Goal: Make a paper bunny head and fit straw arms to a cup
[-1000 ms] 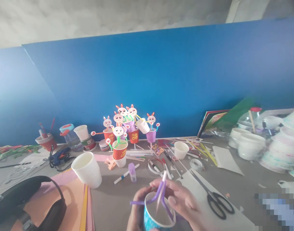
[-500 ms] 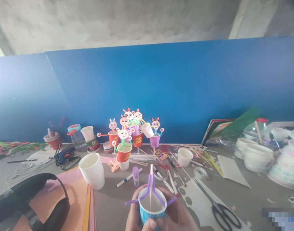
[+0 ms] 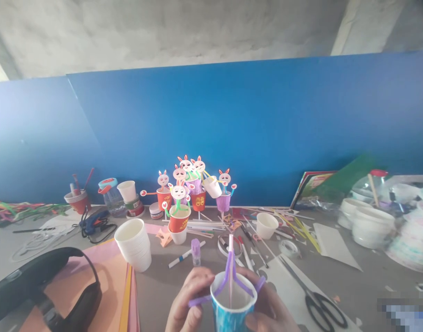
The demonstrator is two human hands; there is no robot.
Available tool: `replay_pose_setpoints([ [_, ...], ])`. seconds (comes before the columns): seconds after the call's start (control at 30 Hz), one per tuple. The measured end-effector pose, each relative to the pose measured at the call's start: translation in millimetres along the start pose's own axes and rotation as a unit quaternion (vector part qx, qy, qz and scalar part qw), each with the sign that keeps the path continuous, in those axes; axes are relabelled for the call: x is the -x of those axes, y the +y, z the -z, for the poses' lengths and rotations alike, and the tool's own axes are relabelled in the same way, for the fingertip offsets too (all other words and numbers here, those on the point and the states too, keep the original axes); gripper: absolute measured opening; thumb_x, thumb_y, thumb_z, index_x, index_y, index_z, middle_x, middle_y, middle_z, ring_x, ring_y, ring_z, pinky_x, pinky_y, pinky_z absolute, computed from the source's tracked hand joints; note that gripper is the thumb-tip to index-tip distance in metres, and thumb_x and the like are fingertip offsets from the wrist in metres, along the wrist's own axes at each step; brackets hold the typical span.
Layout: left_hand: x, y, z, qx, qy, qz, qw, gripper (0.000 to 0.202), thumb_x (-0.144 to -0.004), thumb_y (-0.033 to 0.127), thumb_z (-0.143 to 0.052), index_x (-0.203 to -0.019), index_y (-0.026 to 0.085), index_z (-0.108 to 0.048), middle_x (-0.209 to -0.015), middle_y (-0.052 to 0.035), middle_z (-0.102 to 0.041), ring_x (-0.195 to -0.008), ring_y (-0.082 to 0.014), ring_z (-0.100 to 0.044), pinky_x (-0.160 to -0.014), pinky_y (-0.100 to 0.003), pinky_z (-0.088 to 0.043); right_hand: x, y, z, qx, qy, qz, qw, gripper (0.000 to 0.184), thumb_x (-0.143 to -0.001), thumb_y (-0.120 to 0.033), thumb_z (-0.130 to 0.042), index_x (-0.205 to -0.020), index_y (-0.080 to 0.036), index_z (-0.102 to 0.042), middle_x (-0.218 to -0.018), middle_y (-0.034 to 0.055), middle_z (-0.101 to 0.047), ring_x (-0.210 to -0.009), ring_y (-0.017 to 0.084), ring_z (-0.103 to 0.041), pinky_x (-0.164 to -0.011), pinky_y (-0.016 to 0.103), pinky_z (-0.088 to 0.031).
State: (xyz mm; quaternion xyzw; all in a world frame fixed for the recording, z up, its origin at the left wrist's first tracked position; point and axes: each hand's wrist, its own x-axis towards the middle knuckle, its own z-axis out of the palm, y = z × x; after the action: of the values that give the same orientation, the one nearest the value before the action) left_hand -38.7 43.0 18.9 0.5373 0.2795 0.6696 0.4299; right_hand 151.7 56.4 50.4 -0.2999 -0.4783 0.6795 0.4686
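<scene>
At the bottom centre I hold a blue paper cup (image 3: 232, 316) between both hands. A purple pipe cleaner (image 3: 228, 273) bends up over its rim, its ends sticking out left and right, and a thin pale straw (image 3: 231, 276) stands inside. My left hand (image 3: 185, 302) wraps the cup's left side, fingers curled by the pipe cleaner's left end. My right hand (image 3: 270, 309) grips the right side, with the pipe cleaner's right end over a finger.
Finished bunny cups (image 3: 188, 191) stand at the blue back wall. A stack of white cups (image 3: 133, 242), coloured paper (image 3: 117, 295), black headphones (image 3: 48, 288), a glue gun (image 3: 93, 223), pens, tape (image 3: 289, 248), scissors (image 3: 317, 297) and white bowls (image 3: 372, 226) lie around.
The cup and both hands have shifted slightly right and down in the view. The pipe cleaner's peak now stands taller over the rim, and my left fingers have closed nearer its left end.
</scene>
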Motion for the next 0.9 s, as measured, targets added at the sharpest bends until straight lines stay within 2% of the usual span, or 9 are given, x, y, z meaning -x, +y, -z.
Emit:
replay_pose_setpoints([
  [0.13, -22, 16, 14.0, -0.043, -0.163, -0.057, 0.984, 0.038, -0.093, 0.049, -0.063, -0.124, 0.029, -0.071, -0.109, -0.0098, -0.068, -0.097, -0.025, -0.063, -0.083, -0.032, -0.053, 2, -6, 6, -0.01, 0.001, -0.025, 1.0, 0.06, -0.059, -0.049, -0.092, -0.113, -0.03, -0.073, -0.109, 0.0065, -0.074, -0.105, 0.031, -0.064, -0.087, 0.036, -0.05],
  [0.2, -29, 22, 16.8, -0.05, -0.19, -0.065, 0.978, 0.036, -0.091, 0.05, -0.065, -0.12, 0.03, -0.072, -0.105, -0.0085, -0.068, -0.091, -0.0225, -0.064, -0.081, -0.031, -0.053, 2, -7, 9, -0.003, -0.01, -0.029, 1.0, 0.061, -0.059, -0.047, -0.092, -0.114, -0.028, -0.072, -0.111, 0.0067, -0.074, -0.105, 0.03, -0.064, -0.086, 0.034, -0.05],
  [0.33, -32, 33, 16.8, -0.092, -0.18, -0.069, 0.977, 0.028, -0.09, 0.048, -0.066, -0.108, 0.029, -0.076, -0.097, -0.0056, -0.068, -0.085, -0.0194, -0.064, -0.078, -0.028, -0.051, 2, -10, 11, 0.025, -0.037, -0.022, 0.999, 0.061, -0.063, -0.043, -0.091, -0.117, -0.024, -0.07, -0.11, 0.0081, -0.073, -0.102, 0.03, -0.064, -0.086, 0.035, -0.049],
  [0.43, -32, 51, 20.3, -0.149, -0.226, -0.029, 0.962, 0.028, -0.091, 0.047, -0.066, -0.11, 0.029, -0.075, -0.091, -0.0047, -0.071, -0.084, -0.0202, -0.066, -0.081, -0.028, -0.049, 3, -10, 16, 0.036, -0.048, -0.008, 0.998, 0.061, -0.062, -0.042, -0.091, -0.117, -0.024, -0.07, -0.111, 0.0082, -0.072, -0.104, 0.031, -0.064, -0.089, 0.037, -0.048],
  [0.5, -36, 67, 23.5, -0.197, -0.276, 0.033, 0.94, 0.032, -0.091, 0.046, -0.067, -0.118, 0.028, -0.07, -0.092, -0.0046, -0.074, -0.09, -0.0224, -0.067, -0.087, -0.029, -0.048, 3, -10, 21, 0.04, -0.074, 0.003, 0.996, 0.063, -0.061, -0.044, -0.09, -0.117, -0.024, -0.069, -0.111, 0.0086, -0.072, -0.104, 0.033, -0.064, -0.087, 0.038, -0.048],
  [0.57, -45, 86, 24.0, -0.237, -0.363, 0.072, 0.898, 0.036, -0.09, 0.037, -0.069, -0.125, 0.026, -0.066, -0.091, -0.0033, -0.075, -0.082, -0.0198, -0.069, -0.087, -0.028, -0.048, 3, -8, 27, 0.057, -0.104, 0.012, 0.993, 0.063, -0.061, -0.044, -0.088, -0.118, -0.023, -0.068, -0.108, 0.0085, -0.072, -0.101, 0.033, -0.064, -0.084, 0.037, -0.049],
  [0.7, -68, 118, 12.6, -0.305, -0.459, 0.077, 0.831, 0.041, -0.078, 0.018, -0.073, -0.119, 0.021, -0.066, -0.075, 0.0003, -0.075, -0.071, -0.0194, -0.069, -0.074, -0.025, -0.052, 2, -4, 34, 0.096, -0.134, 0.033, 0.986, 0.059, -0.062, -0.041, -0.086, -0.115, -0.022, -0.069, -0.105, 0.0083, -0.072, -0.102, 0.034, -0.063, -0.087, 0.038, -0.048],
  [0.8, -79, 130, 1.4, -0.353, -0.503, 0.098, 0.783, 0.04, -0.079, 0.019, -0.071, -0.118, 0.023, -0.069, -0.075, 0.0003, -0.076, -0.064, -0.0186, -0.069, -0.061, -0.022, -0.049, 2, -2, 34, 0.098, -0.151, 0.035, 0.983, 0.057, -0.061, -0.04, -0.085, -0.113, -0.022, -0.07, -0.105, 0.008, -0.072, -0.105, 0.035, -0.062, -0.09, 0.039, -0.047],
  [0.9, -85, 128, -3.5, -0.327, -0.536, 0.13, 0.767, 0.036, -0.085, 0.037, -0.066, -0.115, 0.02, -0.072, -0.065, -0.001, -0.074, -0.056, -0.0187, -0.065, -0.055, -0.023, -0.047, 1, -2, 32, 0.094, -0.17, 0.038, 0.98, 0.055, -0.06, -0.042, -0.085, -0.11, -0.022, -0.071, -0.105, 0.0078, -0.071, -0.103, 0.034, -0.062, -0.091, 0.039, -0.046],
])
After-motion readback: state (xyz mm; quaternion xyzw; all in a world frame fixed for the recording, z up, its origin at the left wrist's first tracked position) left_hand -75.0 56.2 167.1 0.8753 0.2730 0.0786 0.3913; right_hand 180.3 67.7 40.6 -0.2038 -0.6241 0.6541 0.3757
